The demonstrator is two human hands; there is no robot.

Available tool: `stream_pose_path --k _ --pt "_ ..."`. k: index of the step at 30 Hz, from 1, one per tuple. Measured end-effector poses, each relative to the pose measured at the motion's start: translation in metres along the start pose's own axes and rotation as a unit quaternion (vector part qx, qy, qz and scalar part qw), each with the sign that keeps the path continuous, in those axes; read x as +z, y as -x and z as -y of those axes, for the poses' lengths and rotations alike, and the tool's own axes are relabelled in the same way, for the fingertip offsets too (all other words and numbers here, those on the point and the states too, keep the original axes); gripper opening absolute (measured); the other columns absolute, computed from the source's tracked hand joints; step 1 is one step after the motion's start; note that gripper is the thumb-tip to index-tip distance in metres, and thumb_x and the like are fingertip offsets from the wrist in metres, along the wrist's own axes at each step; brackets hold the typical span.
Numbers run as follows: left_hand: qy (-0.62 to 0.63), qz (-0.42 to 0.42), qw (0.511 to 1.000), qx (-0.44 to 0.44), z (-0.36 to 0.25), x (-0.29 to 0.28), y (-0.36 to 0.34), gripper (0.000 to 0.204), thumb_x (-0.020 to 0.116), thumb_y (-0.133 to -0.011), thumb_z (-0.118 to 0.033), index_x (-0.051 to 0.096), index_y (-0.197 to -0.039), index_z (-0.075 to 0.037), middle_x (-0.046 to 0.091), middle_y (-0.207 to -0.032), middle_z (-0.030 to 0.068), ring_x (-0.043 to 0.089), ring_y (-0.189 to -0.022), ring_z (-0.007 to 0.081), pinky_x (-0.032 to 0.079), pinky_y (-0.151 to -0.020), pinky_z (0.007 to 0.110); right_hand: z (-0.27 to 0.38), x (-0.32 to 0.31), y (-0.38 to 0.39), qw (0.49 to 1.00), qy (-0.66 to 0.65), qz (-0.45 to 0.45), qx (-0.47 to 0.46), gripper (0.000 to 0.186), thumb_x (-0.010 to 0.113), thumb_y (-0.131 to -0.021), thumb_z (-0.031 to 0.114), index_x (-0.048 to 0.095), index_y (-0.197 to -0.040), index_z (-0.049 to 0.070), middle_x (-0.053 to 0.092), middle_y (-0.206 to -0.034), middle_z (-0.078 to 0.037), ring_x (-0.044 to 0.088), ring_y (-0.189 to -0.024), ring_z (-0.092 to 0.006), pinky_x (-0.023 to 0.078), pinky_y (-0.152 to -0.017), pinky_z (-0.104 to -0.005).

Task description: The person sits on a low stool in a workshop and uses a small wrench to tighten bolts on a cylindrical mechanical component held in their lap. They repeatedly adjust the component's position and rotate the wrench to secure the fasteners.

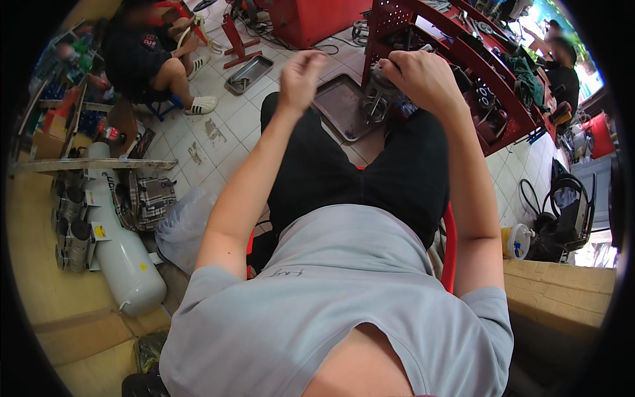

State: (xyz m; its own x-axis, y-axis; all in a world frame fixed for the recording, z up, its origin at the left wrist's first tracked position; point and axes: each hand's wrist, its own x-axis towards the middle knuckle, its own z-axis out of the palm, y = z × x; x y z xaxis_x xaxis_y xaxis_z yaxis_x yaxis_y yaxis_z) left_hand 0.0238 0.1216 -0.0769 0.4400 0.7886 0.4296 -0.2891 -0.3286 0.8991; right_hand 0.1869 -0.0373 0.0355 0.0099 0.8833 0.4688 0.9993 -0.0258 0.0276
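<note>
My right hand [423, 79] is closed over the top of a grey metal mechanical part [376, 106] with rods and a round lower end. I cannot make out its exact kind. This part stands upright in, or just above, a shallow metal tray [331, 109] on the floor in front of my knees. To the left, my left hand [301, 79] is raised apart from it, slightly blurred, its fingers curled together. Whatever those fingers may hold is hidden.
A red perforated tool cart [456, 53] with tools stands close on the right. Farther left lies a smaller metal tray [249, 74] near a red stand [237, 43]. Another person [149, 59] sits at the far left. A grey tank [122, 251] lies on my left.
</note>
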Motion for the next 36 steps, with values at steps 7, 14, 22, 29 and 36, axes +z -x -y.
stream_pose_path --k 7,14,22,29,36 --pt "-0.084 0.131 0.978 0.141 -0.061 0.078 0.043 0.078 0.085 -0.063 -0.021 0.044 -0.127 -0.001 0.06 -0.111 0.0123 0.059 -0.102 0.0204 0.046 -0.09 0.034 0.014 -0.021 0.005 0.999 -0.036 0.037 -0.008 0.033 0.049 -0.087 0.03 0.067 -0.08 0.003 0.063 -0.068 -0.016 0.063 -0.067 -0.0343 0.049 -0.063 -0.0437" --pt "-0.039 0.113 0.985 0.128 -0.08 0.086 0.036 0.07 0.085 -0.062 -0.016 0.044 -0.117 -0.004 0.059 -0.107 0.0117 0.06 -0.098 0.0191 0.049 -0.083 0.032 0.011 -0.03 0.009 0.991 -0.127 -0.019 -0.027 0.033 0.049 -0.087 0.032 0.066 -0.082 0.004 0.062 -0.069 -0.017 0.061 -0.066 -0.0358 0.047 -0.062 -0.0451" --pt "-0.099 0.089 0.981 0.14 -0.086 0.085 0.041 0.075 0.084 -0.063 -0.016 0.039 -0.121 -0.003 0.062 -0.101 0.0119 0.062 -0.094 0.021 0.049 -0.082 0.032 0.026 -0.055 0.009 0.995 -0.061 0.05 0.062 0.047 0.05 -0.09 0.044 0.063 -0.07 0.005 0.056 -0.055 -0.012 0.058 -0.058 -0.0322 0.044 -0.056 -0.0402" --pt "-0.096 0.12 0.973 0.172 -0.083 0.083 0.036 0.084 0.085 -0.061 -0.015 0.034 -0.127 -0.003 0.06 -0.111 0.0162 0.062 -0.095 0.0225 0.049 -0.084 0.034 0.017 -0.043 0.008 0.996 -0.077 0.04 -0.008 0.041 0.051 -0.09 0.039 0.064 -0.075 0.004 0.06 -0.062 -0.016 0.06 -0.063 -0.0348 0.046 -0.059 -0.0435" --pt "-0.038 -0.193 0.979 0.059 -0.015 -0.02 -0.028 0.049 0.064 -0.084 -0.007 0.038 -0.123 0.005 0.06 -0.107 0.014 0.062 -0.09 0.0167 0.05 -0.081 0.026 0.015 -0.039 0.005 0.995 -0.078 0.049 -0.024 0.041 0.05 -0.091 0.038 0.064 -0.078 0.002 0.061 -0.068 -0.017 0.06 -0.068 -0.036 0.047 -0.063 -0.0447"
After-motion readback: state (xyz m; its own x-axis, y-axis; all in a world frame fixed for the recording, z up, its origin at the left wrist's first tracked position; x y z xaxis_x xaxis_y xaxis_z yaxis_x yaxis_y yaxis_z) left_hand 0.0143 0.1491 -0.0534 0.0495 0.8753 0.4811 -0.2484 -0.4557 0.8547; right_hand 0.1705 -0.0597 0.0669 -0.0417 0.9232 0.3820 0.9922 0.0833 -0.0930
